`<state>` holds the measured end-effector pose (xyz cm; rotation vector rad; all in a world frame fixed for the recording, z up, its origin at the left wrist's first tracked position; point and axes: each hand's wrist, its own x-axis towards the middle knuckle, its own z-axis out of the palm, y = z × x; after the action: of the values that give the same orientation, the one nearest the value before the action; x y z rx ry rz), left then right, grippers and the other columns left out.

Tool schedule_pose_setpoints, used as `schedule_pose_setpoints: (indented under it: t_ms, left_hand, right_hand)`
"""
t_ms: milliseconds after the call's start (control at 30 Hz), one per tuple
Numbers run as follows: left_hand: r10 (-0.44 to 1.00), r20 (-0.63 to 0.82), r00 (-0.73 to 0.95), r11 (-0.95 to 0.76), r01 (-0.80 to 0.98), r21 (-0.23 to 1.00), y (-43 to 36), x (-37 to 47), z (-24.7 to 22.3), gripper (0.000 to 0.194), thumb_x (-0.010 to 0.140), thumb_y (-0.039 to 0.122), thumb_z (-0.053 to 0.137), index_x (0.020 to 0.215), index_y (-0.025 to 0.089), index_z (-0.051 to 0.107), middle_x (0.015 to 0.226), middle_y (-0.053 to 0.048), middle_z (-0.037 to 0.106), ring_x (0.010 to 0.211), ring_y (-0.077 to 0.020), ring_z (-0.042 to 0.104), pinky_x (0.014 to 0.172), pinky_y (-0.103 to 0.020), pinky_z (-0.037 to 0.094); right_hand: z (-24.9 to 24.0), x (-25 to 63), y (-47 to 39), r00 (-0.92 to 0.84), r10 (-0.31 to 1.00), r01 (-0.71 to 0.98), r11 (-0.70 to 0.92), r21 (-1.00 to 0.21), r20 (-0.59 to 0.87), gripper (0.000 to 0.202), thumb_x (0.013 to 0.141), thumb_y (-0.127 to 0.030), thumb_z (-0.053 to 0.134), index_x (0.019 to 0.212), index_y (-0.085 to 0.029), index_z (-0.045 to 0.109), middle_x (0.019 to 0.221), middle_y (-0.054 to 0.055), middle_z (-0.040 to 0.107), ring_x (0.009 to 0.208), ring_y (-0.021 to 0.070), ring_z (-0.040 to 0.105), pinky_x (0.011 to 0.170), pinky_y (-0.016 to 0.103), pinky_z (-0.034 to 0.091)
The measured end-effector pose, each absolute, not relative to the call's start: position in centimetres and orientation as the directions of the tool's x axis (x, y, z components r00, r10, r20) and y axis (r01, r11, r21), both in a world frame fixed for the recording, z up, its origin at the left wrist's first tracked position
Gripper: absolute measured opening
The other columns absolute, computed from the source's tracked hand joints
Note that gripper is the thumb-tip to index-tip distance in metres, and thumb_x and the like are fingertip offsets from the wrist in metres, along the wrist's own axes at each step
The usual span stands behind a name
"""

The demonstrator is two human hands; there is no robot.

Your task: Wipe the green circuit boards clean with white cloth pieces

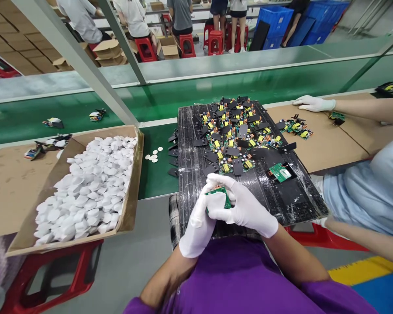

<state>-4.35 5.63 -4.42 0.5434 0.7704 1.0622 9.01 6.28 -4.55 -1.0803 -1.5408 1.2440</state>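
Note:
My left hand (200, 220) and my right hand (247, 208), both in white gloves, are closed around a green circuit board (228, 202) above the near edge of the black board. A white round pad (216, 201) lies against the board's face, under my right fingers; whether it is stuck on cannot be told. Beyond my hands, a heap of circuit boards (231, 131) with yellow and black parts covers the black board (191, 174). To the right of my hands a single circuit board (281, 172) lies green side up.
A cardboard box (131, 209) full of white pads (88, 183) stands at left. Several loose white discs (153, 155) lie on the green belt (160, 179). At right, a co-worker's gloved hand (314, 104) rests on cardboard. A slanted metal post (85, 65) rises at left.

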Motion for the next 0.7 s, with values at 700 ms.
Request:
schedule_pose_setpoints:
  t_ms: [700]
  left_hand:
    - [0.903,-0.328,0.278,0.43,-0.591,0.682,5.4,-3.9,-3.5,0.054,0.082,0.057,0.069,0.118,0.017,0.068,0.092,-0.008,0.074,0.104,-0.0282,0.068,0.097,-0.044,0.052]
  right_hand:
    - [-5.0,9.0,6.2,-0.29,0.931,0.153,0.275,-0.949,0.223,0.058,0.088,-0.029,0.07,0.143,-0.026,0.053,0.124,0.004,0.069,0.106,0.0204,0.068,0.093,0.034,0.057]
